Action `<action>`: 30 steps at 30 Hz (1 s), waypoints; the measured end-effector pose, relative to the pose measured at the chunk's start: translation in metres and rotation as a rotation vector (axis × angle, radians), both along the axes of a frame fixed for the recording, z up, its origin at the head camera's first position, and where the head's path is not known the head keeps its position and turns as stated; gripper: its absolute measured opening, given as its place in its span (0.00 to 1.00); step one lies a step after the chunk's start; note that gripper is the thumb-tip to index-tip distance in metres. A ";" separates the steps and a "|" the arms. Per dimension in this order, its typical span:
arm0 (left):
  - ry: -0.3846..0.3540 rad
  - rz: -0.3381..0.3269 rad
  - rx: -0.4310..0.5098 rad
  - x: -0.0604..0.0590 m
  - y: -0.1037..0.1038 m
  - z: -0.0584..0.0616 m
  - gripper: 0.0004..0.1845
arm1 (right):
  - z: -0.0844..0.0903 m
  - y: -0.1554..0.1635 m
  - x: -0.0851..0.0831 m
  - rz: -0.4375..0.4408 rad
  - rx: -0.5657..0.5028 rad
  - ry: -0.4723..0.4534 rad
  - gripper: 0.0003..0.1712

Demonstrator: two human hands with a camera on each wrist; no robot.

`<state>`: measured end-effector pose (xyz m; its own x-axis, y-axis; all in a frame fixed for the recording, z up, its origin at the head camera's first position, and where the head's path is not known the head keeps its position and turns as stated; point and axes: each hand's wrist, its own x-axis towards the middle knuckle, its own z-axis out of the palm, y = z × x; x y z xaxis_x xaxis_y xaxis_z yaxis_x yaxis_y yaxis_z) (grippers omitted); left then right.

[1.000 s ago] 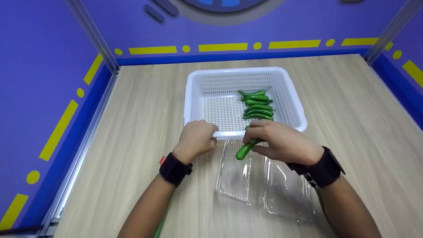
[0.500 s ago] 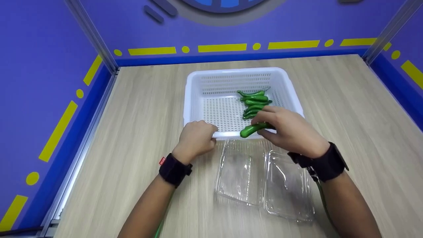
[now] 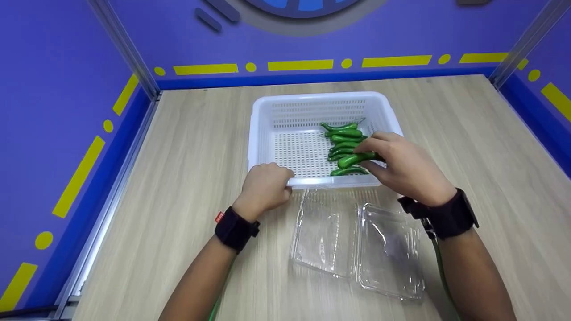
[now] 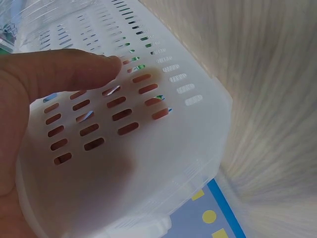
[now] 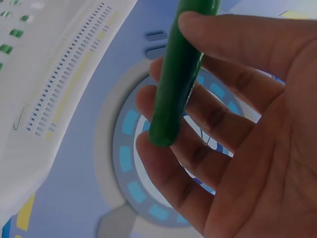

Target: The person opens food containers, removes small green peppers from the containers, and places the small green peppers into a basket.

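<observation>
This looks like a made-up test booth, not a real home or kitchen. Purple walls [image 3: 53, 89] stand close on three sides of the hands, to the left, to the right and far in front. Yellow dashes and dots [image 3: 299, 64] run along the walls like painted lines. Shiny metal posts [image 3: 127, 49] stand in the corners, far ahead of each hand. A big round blue and grey shape [image 3: 303, 9] is on the wall straight ahead, above the hands. Under the hands is a light wooden table top [image 3: 178, 147] that fills the whole floor of the booth. Black bands [image 3: 235, 229] sit on both wrists.
</observation>
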<state>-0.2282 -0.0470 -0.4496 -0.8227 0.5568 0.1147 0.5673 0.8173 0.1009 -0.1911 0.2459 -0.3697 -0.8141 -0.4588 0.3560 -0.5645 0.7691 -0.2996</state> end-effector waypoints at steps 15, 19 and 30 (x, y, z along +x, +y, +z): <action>-0.006 0.002 0.017 0.000 0.000 0.000 0.02 | -0.013 0.004 -0.016 -0.140 -0.056 0.036 0.15; -0.014 0.008 0.028 0.000 0.000 0.000 0.02 | -0.012 0.003 -0.016 -0.133 -0.056 0.044 0.15; -0.034 0.007 0.018 0.001 0.000 0.001 0.01 | -0.016 0.002 -0.016 -0.143 -0.006 0.032 0.13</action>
<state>-0.2277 -0.0468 -0.4488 -0.8301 0.5492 0.0965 0.5576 0.8191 0.1348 -0.2066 0.2483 -0.3859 -0.8594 -0.3367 0.3849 -0.4583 0.8409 -0.2877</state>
